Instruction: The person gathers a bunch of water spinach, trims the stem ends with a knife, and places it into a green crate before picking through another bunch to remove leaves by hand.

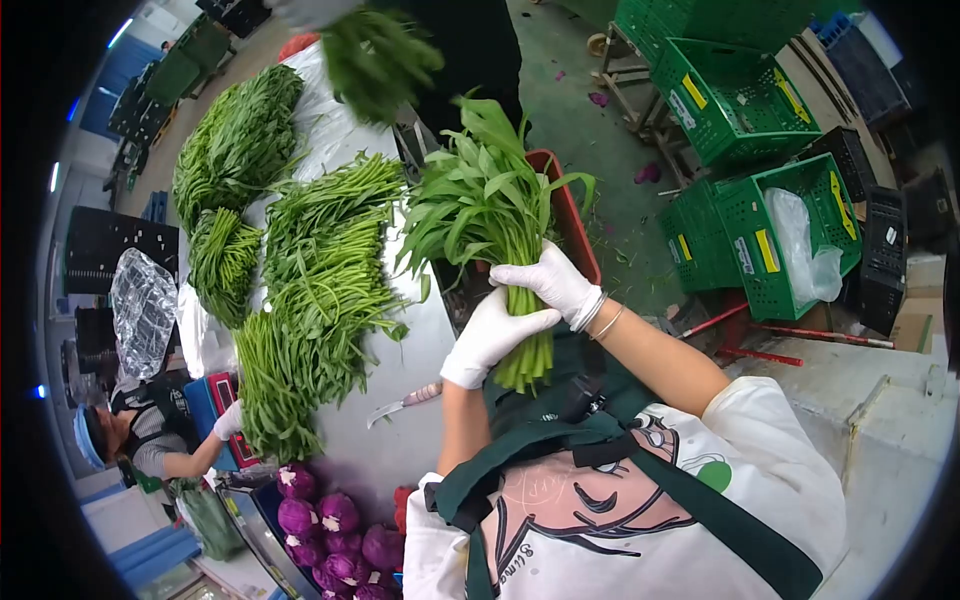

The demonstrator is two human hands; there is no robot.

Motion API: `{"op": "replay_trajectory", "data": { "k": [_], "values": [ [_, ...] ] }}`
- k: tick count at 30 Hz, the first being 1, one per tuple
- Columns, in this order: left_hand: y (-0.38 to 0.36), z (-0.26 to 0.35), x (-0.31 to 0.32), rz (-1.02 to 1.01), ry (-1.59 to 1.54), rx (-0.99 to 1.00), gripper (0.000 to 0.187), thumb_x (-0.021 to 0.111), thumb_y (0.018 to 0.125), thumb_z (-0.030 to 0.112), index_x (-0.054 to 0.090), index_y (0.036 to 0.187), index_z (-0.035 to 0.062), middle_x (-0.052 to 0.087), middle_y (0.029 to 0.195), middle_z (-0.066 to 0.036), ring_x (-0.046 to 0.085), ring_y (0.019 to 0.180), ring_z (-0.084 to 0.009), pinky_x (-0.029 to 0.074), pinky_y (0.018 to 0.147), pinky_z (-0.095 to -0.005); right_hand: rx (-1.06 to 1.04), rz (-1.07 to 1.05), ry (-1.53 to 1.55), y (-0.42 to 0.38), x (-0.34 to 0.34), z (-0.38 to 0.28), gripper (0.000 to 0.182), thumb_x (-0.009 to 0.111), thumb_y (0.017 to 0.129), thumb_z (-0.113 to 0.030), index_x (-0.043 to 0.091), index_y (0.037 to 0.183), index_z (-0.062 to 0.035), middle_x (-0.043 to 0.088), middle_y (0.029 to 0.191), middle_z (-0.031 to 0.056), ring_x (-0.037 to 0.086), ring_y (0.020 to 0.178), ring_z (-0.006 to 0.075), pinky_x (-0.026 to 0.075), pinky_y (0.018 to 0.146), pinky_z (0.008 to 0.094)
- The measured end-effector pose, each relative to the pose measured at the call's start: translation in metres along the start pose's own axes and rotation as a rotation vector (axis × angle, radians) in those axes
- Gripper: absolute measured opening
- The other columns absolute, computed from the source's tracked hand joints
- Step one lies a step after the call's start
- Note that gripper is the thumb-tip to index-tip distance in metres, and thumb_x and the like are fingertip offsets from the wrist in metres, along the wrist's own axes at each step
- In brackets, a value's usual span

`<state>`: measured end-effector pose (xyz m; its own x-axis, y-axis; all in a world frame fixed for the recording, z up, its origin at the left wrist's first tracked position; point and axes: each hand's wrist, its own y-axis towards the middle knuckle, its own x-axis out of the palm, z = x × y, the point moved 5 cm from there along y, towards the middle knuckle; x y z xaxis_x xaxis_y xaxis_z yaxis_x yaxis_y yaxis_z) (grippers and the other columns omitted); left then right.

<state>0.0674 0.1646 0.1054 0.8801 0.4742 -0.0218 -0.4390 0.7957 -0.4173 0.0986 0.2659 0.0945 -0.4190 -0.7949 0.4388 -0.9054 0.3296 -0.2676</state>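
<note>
A bunch of leafy greens [500,215] is held up in front of my apron, leaves at the top and cut stems pointing down. My left hand [495,340], in a white glove, is wrapped round the stems from the left. My right hand [552,285], gloved too, closes round the same stems slightly higher. Rows of similar greens [325,270] lie on the metal table [415,440] to the left. A curved knife [404,402] rests on that table beside my left wrist. Behind the bunch stands a red bin [572,215], partly hidden.
Red cabbages [340,540] sit at the near left. Across the table, a co-worker in a blue cap [90,435] reaches toward the greens. Another person's gloved hand [315,12] holds blurred greens at the top. Green crates [735,100] stand at the right.
</note>
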Motion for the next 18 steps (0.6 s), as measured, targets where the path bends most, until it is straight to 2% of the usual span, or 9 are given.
{"op": "replay_trajectory", "data": {
  "k": [2, 6, 7, 10, 11, 14, 15, 16, 18],
  "values": [
    [-0.009, -0.005, 0.002, -0.134, -0.376, -0.004, 0.063, 0.068, 0.079, 0.035, 0.048, 0.121, -0.0075, 0.062, 0.105, -0.018, 0.062, 0.097, -0.0213, 0.048, 0.088, -0.0332, 0.166, -0.075, 0.132, -0.003, -0.003, 0.000, 0.040, 0.070, 0.079, -0.010, 0.054, 0.116, -0.0047, 0.061, 0.101, 0.0041, 0.058, 0.092, 0.0132, 0.049, 0.081, 0.0276],
    [-0.023, -0.035, 0.029, -0.586, -1.004, -0.108, 0.070, 0.061, 0.083, 0.038, 0.037, 0.131, -0.0077, 0.054, 0.119, -0.024, 0.055, 0.110, -0.0341, 0.042, 0.097, -0.0484, 0.115, -0.062, 0.299, -0.007, 0.011, -0.011, 0.037, 0.070, 0.080, -0.010, 0.055, 0.114, -0.0041, 0.061, 0.098, 0.0041, 0.061, 0.083, 0.0131, 0.051, 0.077, 0.0274],
    [-0.024, -0.036, 0.035, -0.569, -1.120, -0.095, 0.066, 0.063, 0.081, 0.032, 0.038, 0.131, -0.0045, 0.054, 0.118, -0.024, 0.056, 0.107, -0.0359, 0.041, 0.098, -0.0522, 0.124, -0.095, 0.266, -0.005, 0.011, -0.013, 0.029, 0.070, 0.080, -0.009, 0.056, 0.104, -0.0048, 0.060, 0.087, 0.0022, 0.060, 0.074, 0.0116, 0.051, 0.069, 0.0263],
    [-0.029, -0.037, 0.040, -0.320, -1.027, -0.116, 0.062, 0.066, 0.078, 0.027, 0.041, 0.128, -0.0002, 0.057, 0.108, -0.018, 0.059, 0.096, -0.0294, 0.046, 0.092, -0.0447, 0.204, -0.179, 0.090, -0.008, 0.012, -0.028, 0.030, 0.073, 0.079, -0.012, 0.057, 0.103, -0.0054, 0.060, 0.087, 0.0021, 0.059, 0.073, 0.0103, 0.049, 0.068, 0.0251],
    [-0.032, -0.026, 0.046, -0.339, -1.111, -0.116, 0.056, 0.066, 0.076, 0.021, 0.042, 0.124, 0.0031, 0.053, 0.094, -0.008, 0.054, 0.081, -0.0203, 0.047, 0.079, -0.0351, 0.174, -0.226, 0.045, -0.009, 0.012, -0.029, 0.037, 0.070, 0.083, -0.029, 0.058, 0.106, -0.0031, 0.062, 0.091, 0.0041, 0.061, 0.077, 0.0147, 0.050, 0.071, 0.0281],
    [-0.036, -0.011, 0.044, -0.373, -1.185, -0.055, 0.049, 0.065, 0.077, 0.015, 0.045, 0.121, 0.0033, 0.053, 0.090, -0.007, 0.054, 0.078, -0.0179, 0.047, 0.071, -0.0318, 0.045, -0.344, -0.503, -0.009, -0.004, -0.047, 0.054, 0.060, 0.087, -0.046, 0.056, 0.113, 0.0014, 0.063, 0.099, 0.0087, 0.061, 0.083, 0.0166, 0.049, 0.075, 0.0299],
    [-0.036, -0.008, 0.042, -0.385, -1.249, -0.058, 0.049, 0.065, 0.076, 0.014, 0.045, 0.121, 0.0037, 0.051, 0.087, -0.006, 0.054, 0.077, -0.0170, 0.046, 0.069, -0.0305, 0.029, -0.281, -0.793, -0.010, -0.016, -0.048, 0.064, 0.051, 0.089, -0.056, 0.056, 0.112, 0.0026, 0.063, 0.096, 0.0093, 0.059, 0.080, 0.0160, 0.049, 0.076, 0.0320],
    [-0.033, -0.011, 0.038, -0.341, -1.230, -0.059, 0.047, 0.064, 0.077, 0.014, 0.046, 0.119, 0.0040, 0.052, 0.088, -0.006, 0.054, 0.076, -0.0170, 0.047, 0.069, -0.0311, 0.059, -0.042, -1.009, -0.016, -0.028, -0.050, 0.051, 0.056, 0.089, -0.050, 0.061, 0.097, 0.0007, 0.061, 0.079, 0.0052, 0.054, 0.073, 0.0095, 0.047, 0.068, 0.0281],
    [-0.027, -0.015, 0.036, -0.220, -1.178, -0.086, 0.041, 0.063, 0.078, 0.013, 0.048, 0.115, 0.0034, 0.054, 0.088, -0.005, 0.056, 0.075, -0.0166, 0.049, 0.068, -0.0308, -0.142, 0.128, -0.835, -0.031, -0.022, -0.069, 0.040, 0.063, 0.087, -0.040, 0.060, 0.080, -0.0013, 0.055, 0.066, -0.0006, 0.048, 0.065, 0.0049, 0.041, 0.058, 0.0232]
  ]
}}
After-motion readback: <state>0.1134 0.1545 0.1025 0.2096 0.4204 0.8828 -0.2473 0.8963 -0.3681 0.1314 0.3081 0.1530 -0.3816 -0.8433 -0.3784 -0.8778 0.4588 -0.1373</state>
